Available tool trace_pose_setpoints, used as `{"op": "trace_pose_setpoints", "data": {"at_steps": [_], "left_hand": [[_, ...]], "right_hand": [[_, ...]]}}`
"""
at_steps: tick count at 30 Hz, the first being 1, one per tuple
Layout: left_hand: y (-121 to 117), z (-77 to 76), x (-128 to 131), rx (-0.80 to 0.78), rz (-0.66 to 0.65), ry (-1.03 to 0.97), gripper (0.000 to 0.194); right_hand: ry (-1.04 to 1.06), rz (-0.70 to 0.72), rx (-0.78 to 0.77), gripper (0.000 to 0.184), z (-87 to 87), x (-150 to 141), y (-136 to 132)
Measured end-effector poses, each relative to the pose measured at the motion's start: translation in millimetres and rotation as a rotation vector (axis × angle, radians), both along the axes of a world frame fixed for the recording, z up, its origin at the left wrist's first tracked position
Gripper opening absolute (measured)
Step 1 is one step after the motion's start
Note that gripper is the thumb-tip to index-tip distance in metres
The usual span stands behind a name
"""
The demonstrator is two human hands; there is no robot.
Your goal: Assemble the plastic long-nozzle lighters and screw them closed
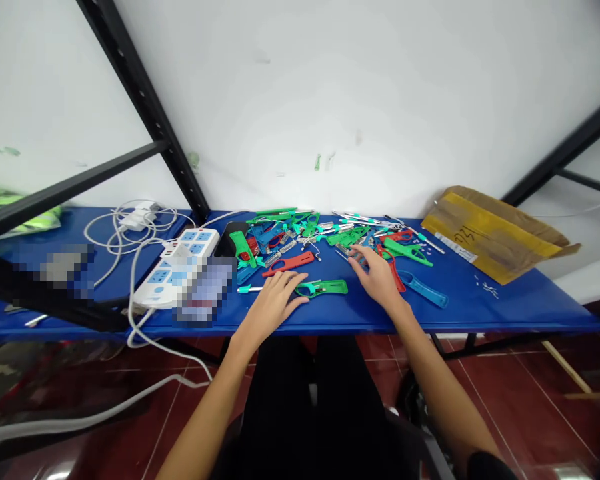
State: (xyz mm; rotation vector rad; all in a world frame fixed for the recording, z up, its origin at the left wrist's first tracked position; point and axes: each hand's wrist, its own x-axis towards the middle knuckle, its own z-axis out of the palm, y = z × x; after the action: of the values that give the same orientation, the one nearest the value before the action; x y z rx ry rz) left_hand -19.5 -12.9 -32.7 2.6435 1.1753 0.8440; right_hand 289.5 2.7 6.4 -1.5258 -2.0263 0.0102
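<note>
My left hand (pixel 276 300) lies over the near end of a green plastic lighter casing (pixel 333 287), its thumb and fingers on either side of it. Metal parts lie in that casing, and a metal tube with a turquoise band (pixel 247 289) sticks out left of the hand. My right hand (pixel 377 273) has its thumb and forefinger bent at a small clear lighter tank (pixel 342 249) in front of the pile. A red casing (pixel 290 264) lies just beyond my left hand. A blue casing (pixel 425 289) is to the right of my right hand.
A pile of green, blue and red casings and metal tubes (pixel 365 218) lies along the wall. At left are a white power strip (pixel 183 267), a blurred phone (pixel 207 291) and loose cables. An opened cardboard box (pixel 500 233) stands at right, with small white bits (pixel 490 289) near it.
</note>
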Motion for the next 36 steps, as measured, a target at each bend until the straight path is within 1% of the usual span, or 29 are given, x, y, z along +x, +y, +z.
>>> {"op": "trace_pose_setpoints", "data": {"at_steps": [2, 4, 6, 7, 9, 11, 13, 14, 16, 18, 19, 20, 21, 23, 25, 27, 29, 30, 31, 32, 33, 34, 35, 36], "left_hand": [[0, 0.2, 0, 0.025, -0.015, -0.006, 0.051], [-2, 1.4, 0, 0.041, -0.018, -0.020, 0.050], [-6, 2.3, -1, 0.032, 0.012, -0.055, 0.053], [-7, 2.5, -2, 0.020, 0.038, -0.080, 0.055], [-8, 3.4, -3, -0.003, 0.081, -0.127, 0.054], [-3, 8.0, -3, -0.002, 0.088, -0.161, 0.048], [13, 20.0, -2, 0.039, 0.072, -0.186, 0.039], [24, 29.4, 1, 0.072, 0.067, -0.202, 0.034], [51, 53.2, 9, 0.128, 0.030, -0.225, 0.028], [80, 78.2, 23, 0.156, -0.045, -0.253, 0.028], [93, 88.6, 32, 0.164, -0.075, -0.229, 0.029], [103, 96.4, 41, 0.184, -0.087, -0.186, 0.029], [111, 101.1, 50, 0.206, -0.093, -0.141, 0.030], [119, 101.2, 65, 0.249, -0.116, -0.057, 0.030], [119, 91.8, 75, 0.277, -0.187, 0.014, 0.031], [114, 78.7, 80, 0.284, -0.270, 0.065, 0.041], [110, 67.5, 82, 0.276, -0.305, 0.077, 0.052], [109, 63.6, 82, 0.266, -0.310, 0.073, 0.051], [108, 61.1, 82, 0.255, -0.315, 0.066, 0.047], [107, 59.7, 81, 0.245, -0.323, 0.060, 0.040], [107, 59.5, 80, 0.237, -0.330, 0.055, 0.035], [107, 60.0, 79, 0.234, -0.333, 0.050, 0.032], [107, 61.2, 77, 0.237, -0.327, 0.041, 0.030], [107, 62.8, 75, 0.246, -0.306, 0.030, 0.030]], "right_hand": [[-0.083, 0.019, -0.010, 0.040, 11.5, -7, 22], [-0.184, 0.016, -0.065, 0.033, 26.3, -11, 49], [-0.280, -0.027, -0.151, 0.024, 38.4, -13, 70], [-0.319, -0.056, -0.191, 0.022, 41.9, -13, 78], [-0.373, -0.108, -0.251, 0.024, 42.5, -11, 84], [-0.398, -0.132, -0.291, 0.029, 36.3, -11, 82], [-0.390, -0.136, -0.317, 0.034, 28.0, -11, 79], [-0.373, -0.130, -0.326, 0.036, 24.9, -11, 79], [-0.313, -0.096, -0.345, 0.034, 23.3, -11, 82], [-0.226, -0.014, -0.381, 0.028, 28.5, -7, 90], [-0.174, 0.046, -0.407, 0.026, 32.8, -3, 95], [-0.115, 0.116, -0.433, 0.025, 37.3, 0, 99], [-0.051, 0.190, -0.456, 0.026, 41.4, 4, 102], [0.085, 0.325, -0.483, 0.029, 46.2, 9, 103], [0.209, 0.416, -0.486, 0.031, 45.6, 9, 99], [0.308, 0.459, -0.488, 0.034, 42.8, 7, 93], [0.384, 0.477, -0.494, 0.039, 43.3, 8, 88], [0.415, 0.486, -0.505, 0.041, 46.1, 11, 86], [0.434, 0.491, -0.522, 0.042, 50.8, 17, 84], [0.437, 0.476, -0.529, 0.041, 56.8, 28, 83], [0.420, 0.420, -0.524, 0.038, 63.5, 42, 82], [0.371, 0.300, -0.491, 0.035, 70.0, 61, 80], [0.299, 0.090, -0.397, 0.031, 75.7, 82, 77], [0.199, -0.224, -0.263, 0.027, 79.9, 106, 73]]}}
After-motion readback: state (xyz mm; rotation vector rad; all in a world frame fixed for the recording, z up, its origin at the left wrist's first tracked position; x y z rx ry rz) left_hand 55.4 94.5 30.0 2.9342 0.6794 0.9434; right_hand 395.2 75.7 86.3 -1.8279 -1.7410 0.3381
